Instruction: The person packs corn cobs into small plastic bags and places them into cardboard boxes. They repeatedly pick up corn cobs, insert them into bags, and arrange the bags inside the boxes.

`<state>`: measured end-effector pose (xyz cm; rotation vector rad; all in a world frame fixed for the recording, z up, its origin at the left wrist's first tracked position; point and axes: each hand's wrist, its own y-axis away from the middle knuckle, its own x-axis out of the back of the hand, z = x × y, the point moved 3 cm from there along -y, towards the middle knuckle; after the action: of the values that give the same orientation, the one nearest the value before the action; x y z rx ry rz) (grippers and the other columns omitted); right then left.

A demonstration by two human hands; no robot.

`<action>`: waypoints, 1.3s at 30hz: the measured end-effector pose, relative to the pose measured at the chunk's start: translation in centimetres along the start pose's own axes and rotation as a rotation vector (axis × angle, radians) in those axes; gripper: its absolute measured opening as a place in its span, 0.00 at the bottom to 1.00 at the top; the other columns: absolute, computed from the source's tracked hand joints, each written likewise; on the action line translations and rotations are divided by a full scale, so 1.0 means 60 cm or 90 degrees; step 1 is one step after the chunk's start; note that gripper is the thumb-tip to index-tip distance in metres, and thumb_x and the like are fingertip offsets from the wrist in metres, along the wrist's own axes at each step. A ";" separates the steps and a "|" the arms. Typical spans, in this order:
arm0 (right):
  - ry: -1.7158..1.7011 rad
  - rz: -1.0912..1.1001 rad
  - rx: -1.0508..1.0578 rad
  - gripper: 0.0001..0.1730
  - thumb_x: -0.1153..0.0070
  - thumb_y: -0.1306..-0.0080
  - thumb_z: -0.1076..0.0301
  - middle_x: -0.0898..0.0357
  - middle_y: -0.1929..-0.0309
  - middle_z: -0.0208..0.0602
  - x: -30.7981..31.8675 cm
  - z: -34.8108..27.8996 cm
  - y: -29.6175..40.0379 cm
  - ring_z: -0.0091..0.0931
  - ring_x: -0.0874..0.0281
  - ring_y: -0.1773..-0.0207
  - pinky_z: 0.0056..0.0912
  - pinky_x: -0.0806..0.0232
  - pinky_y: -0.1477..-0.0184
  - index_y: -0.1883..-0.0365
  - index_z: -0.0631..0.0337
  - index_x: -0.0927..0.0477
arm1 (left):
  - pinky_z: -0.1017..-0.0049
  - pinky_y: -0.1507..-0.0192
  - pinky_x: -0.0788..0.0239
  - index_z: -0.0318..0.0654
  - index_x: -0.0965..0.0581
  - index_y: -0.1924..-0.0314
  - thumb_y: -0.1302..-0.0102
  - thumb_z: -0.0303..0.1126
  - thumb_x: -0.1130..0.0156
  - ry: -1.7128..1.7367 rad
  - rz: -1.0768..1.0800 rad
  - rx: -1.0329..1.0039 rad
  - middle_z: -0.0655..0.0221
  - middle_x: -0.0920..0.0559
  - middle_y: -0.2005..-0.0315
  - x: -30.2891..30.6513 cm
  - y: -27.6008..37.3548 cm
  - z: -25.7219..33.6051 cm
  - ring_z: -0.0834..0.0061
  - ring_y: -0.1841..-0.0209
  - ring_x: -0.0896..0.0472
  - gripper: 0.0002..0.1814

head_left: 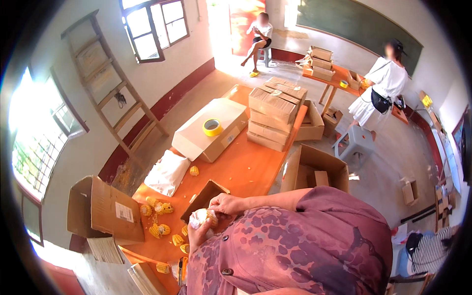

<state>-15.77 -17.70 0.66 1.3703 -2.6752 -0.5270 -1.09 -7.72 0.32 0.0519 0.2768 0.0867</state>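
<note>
My left hand [198, 236] holds a cut piece of corn cob [208, 214] in a clear plastic bag [201, 219]. The fingers of my right hand [226, 204] pinch the bag's edge at the far side of the corn. Just beyond both hands is an open cardboard box [204, 197], partly hidden by them. Several cut corn pieces [162, 208] lie on the orange table [236, 177] to the left, with loose kernels among them. Other pieces [178, 240] lie close by my left hand. One lone piece [194, 170] sits farther out, beside a white packet [167, 173].
A yellow tape roll [212, 127] rests on a flat carton [210, 110]; stacked cartons [273, 110] stand beyond. Open boxes [105, 212] [313, 167] flank the table. One person [261, 33] sits by the door; another [387, 77] stands at a second table [341, 75].
</note>
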 end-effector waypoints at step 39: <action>0.134 0.070 0.143 0.29 0.30 0.43 0.55 0.22 0.56 0.32 0.064 0.017 0.064 0.21 0.27 0.51 0.27 0.34 0.47 0.49 0.64 0.24 | 0.78 0.60 0.30 0.34 0.23 0.50 0.35 0.35 0.35 -0.018 -0.002 0.055 0.74 0.18 0.64 -0.049 -0.079 -0.072 0.82 0.64 0.22 0.17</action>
<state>-21.24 -18.43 0.76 1.2390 -2.6768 -0.0686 -4.72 -12.55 -3.35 0.1385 0.2527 0.0715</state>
